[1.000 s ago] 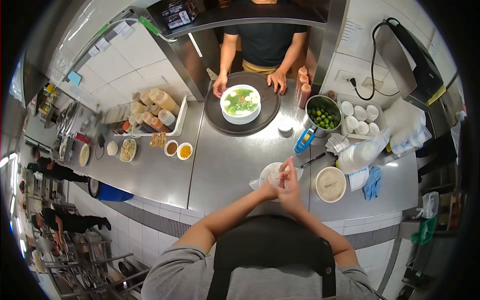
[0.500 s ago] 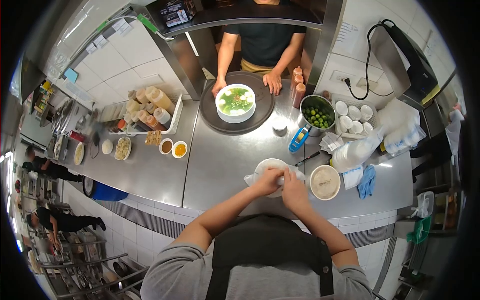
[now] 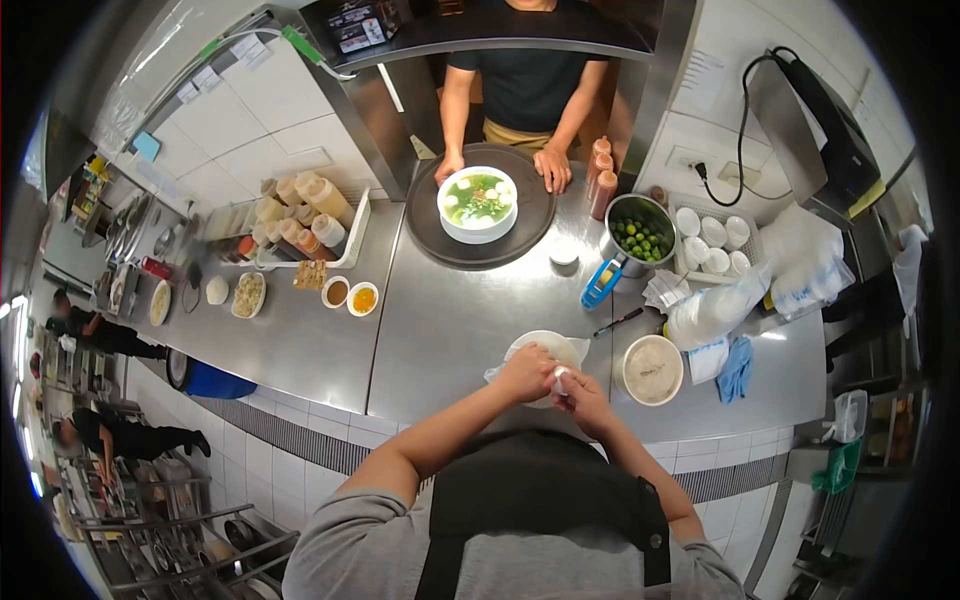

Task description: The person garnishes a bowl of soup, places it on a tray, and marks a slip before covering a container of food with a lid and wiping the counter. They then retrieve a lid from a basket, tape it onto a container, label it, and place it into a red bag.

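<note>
My left hand (image 3: 526,373) and my right hand (image 3: 582,396) are together at the near edge of the steel counter (image 3: 450,320). Both grip the clear plastic bag (image 3: 498,370) wrapped around a round white container (image 3: 545,347). The fingers of both hands pinch the bag's plastic over the container's near rim. Right of my hands sits a lidded round tub (image 3: 652,369) of pale food.
Across the counter a person in a black shirt rests both hands on a dark round tray (image 3: 430,225) with a bowl of green soup (image 3: 478,203). A pot of limes (image 3: 640,238), sauce bottles (image 3: 601,180), small white cups (image 3: 712,240), a blue cloth (image 3: 736,366) and two sauce dishes (image 3: 352,296) stand around.
My hands dropped from above the container and pulled toward me, drawing the bag's plastic to the near rim. The person opposite stayed at the tray.
</note>
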